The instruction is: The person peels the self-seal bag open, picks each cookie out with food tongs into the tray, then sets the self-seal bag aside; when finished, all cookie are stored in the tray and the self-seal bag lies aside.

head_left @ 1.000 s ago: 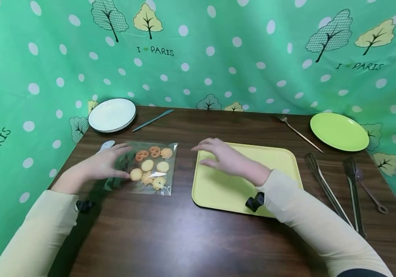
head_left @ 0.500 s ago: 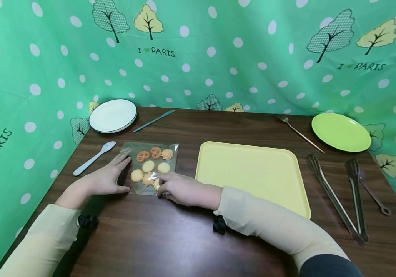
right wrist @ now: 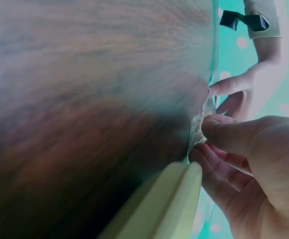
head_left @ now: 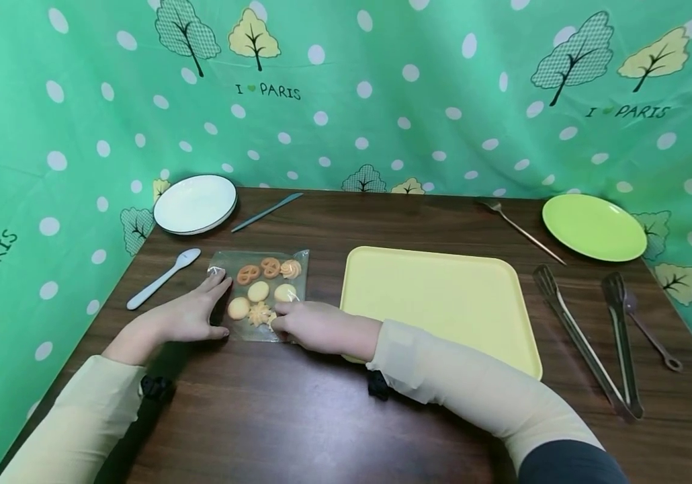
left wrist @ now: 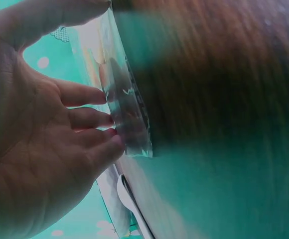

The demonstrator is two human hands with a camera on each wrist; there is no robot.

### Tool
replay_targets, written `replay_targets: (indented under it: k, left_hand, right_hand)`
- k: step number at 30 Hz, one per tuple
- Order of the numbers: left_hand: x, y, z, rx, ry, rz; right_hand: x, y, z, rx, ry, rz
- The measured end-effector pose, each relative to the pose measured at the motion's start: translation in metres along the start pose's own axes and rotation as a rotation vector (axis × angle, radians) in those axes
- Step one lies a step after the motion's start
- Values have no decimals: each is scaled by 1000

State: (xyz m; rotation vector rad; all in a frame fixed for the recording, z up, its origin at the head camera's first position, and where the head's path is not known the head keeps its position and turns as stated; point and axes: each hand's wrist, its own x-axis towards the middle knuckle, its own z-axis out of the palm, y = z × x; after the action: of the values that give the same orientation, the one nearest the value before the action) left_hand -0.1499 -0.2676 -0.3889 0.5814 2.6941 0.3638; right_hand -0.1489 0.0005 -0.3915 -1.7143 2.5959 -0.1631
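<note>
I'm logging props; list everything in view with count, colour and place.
bag: 1, clear, centre-left
cookies: 8 visible, brown and yellow, in the bag
tray: 1, yellow, right of the bag
dish: 1 visible, white, dark-rimmed, far left
knife: 1, blue-green, beside the dish
pale spoon: 1, bluish white, left side
fork: 1, copper-toned, beside the plate
plate: 1, green, far right
tongs: 1 pair, silver, right of the tray
dark spoon: 1, purplish, beside the tongs
table: 1, dark brown, underneath
cloth: unclear count, green with white dots, behind
left hand: 1, touching the bag's left edge
right hand: 1, pinching the bag's right corner
sleeves: 2, cream, on the forearms
wrist cameras: 2, black, at the wrists
</note>
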Motion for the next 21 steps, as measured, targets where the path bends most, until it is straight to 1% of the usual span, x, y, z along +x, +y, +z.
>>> replay_targets:
  k: [4,9,11,14,18,21]
  left_hand:
    - [2,-2,1,-4,0,-1]
    - [3,-2,0,-10,-6,-3]
    - [2,-2,0,-8,-7,-5]
    - [1,-1,-2,-9,-11,-8]
    - [1,0,-3,-16,-22,-10]
    - [1,1,-3,-16,-26,-14]
  right_hand:
    - [-6,4,-3,17,-2,10]
    - [-22,12,-9,11,-4,52]
    - [-27,15,-10,39,-12,76]
    - [-33,21,-12,122,-5,71]
    - [-31,28,-15,195,30,38]
    - [-24,32,-18,183,43,55]
